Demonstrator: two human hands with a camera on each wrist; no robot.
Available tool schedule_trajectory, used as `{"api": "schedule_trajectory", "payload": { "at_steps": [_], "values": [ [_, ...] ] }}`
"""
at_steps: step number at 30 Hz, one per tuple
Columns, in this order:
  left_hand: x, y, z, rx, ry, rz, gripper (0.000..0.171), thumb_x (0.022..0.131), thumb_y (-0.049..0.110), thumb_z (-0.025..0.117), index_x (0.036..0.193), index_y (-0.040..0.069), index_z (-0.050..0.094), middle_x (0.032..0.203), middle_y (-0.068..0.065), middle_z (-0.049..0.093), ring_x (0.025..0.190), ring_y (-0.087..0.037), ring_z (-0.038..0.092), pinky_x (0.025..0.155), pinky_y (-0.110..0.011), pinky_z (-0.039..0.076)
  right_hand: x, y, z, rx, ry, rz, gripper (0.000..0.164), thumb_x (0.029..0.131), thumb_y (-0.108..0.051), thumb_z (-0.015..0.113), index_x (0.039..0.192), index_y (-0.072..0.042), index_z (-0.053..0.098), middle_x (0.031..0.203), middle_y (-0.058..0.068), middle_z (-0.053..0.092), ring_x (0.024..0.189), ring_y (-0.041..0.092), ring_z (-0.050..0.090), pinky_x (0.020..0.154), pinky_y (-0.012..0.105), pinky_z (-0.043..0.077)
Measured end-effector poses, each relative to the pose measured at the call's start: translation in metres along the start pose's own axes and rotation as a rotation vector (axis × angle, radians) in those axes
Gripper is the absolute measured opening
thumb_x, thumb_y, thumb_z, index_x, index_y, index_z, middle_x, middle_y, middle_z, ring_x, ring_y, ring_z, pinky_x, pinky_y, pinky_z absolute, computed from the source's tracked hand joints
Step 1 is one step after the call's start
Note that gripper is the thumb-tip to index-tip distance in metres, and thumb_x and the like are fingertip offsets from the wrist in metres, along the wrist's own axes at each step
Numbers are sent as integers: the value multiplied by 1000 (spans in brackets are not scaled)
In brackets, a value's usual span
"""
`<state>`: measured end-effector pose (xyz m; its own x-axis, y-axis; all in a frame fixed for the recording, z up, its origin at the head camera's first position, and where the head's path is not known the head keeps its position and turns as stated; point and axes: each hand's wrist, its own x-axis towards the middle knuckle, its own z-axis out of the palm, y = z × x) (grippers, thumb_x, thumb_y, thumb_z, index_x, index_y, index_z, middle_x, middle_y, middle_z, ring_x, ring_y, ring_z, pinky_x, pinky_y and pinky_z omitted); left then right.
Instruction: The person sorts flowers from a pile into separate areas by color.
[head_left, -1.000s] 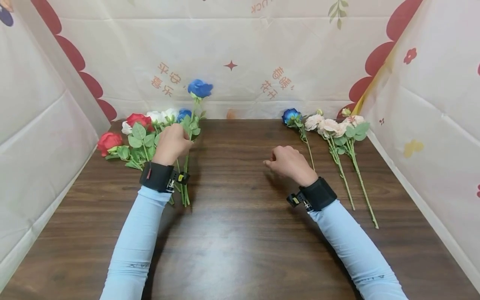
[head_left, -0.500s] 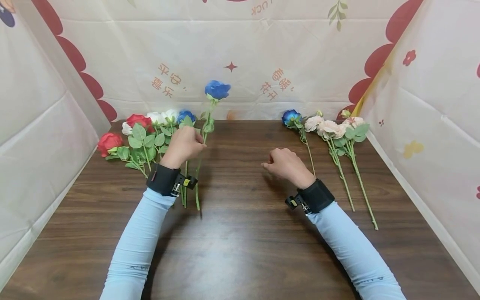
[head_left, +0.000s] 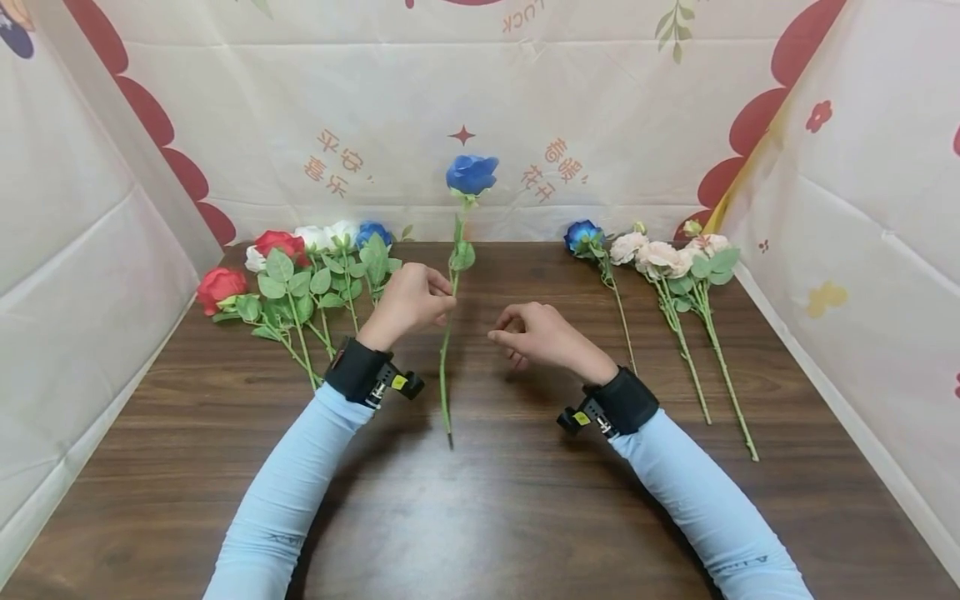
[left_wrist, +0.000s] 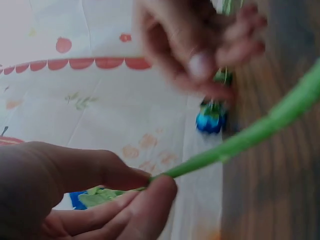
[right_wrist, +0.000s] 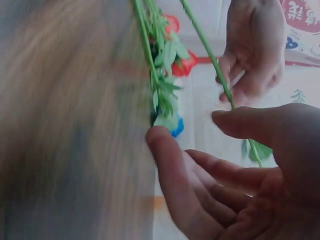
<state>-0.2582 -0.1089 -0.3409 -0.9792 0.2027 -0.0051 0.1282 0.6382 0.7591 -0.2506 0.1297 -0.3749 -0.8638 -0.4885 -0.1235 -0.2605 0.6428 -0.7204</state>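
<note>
My left hand [head_left: 412, 302] pinches the green stem [left_wrist: 235, 145] of a blue rose [head_left: 472, 175] between thumb and fingertips. The rose stands nearly upright over the middle of the table, bloom at the top, its leaves just above the hand. To its right, my right hand [head_left: 546, 337] hovers apart from the stem, with thumb and fingers spread and nothing between them. In the right wrist view that gap between thumb [right_wrist: 240, 125] and fingers shows plainly. The left wrist view catches the right hand [left_wrist: 195, 45] blurred, beyond the stem.
On the left of the wooden table [head_left: 420, 517] lie red roses [head_left: 221, 287], white ones [head_left: 318, 237] and another blue rose [head_left: 372, 232]. To the right are a blue rose [head_left: 582, 236] and several pale pink flowers [head_left: 660, 255]. Printed cloth [head_left: 420, 92] walls the back and sides.
My left hand has carried the blue rose rightward from the left bunch to the table's middle. The right hand has moved a little left and its fingers have loosened.
</note>
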Motion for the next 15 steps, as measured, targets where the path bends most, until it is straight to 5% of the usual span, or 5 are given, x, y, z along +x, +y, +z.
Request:
{"api": "schedule_trajectory", "payload": {
  "at_steps": [8,15],
  "values": [
    [-3,11,24,-125,12,85,21,95,13,70,112,2,75,96,-14,80,71,-20,78,65,-27,60,1,-6,10,210,8,-29,37,100,-36,68,116,-3,68,92,25,76,72,27,77,70,51,65],
    [-8,16,30,-211,67,139,19,94,11,68,110,2,74,94,-13,79,69,-17,76,65,-29,60,0,-15,12,362,-10,-49,29,104,-22,64,112,6,70,88,31,75,71,31,78,76,62,62]
  ]
}}
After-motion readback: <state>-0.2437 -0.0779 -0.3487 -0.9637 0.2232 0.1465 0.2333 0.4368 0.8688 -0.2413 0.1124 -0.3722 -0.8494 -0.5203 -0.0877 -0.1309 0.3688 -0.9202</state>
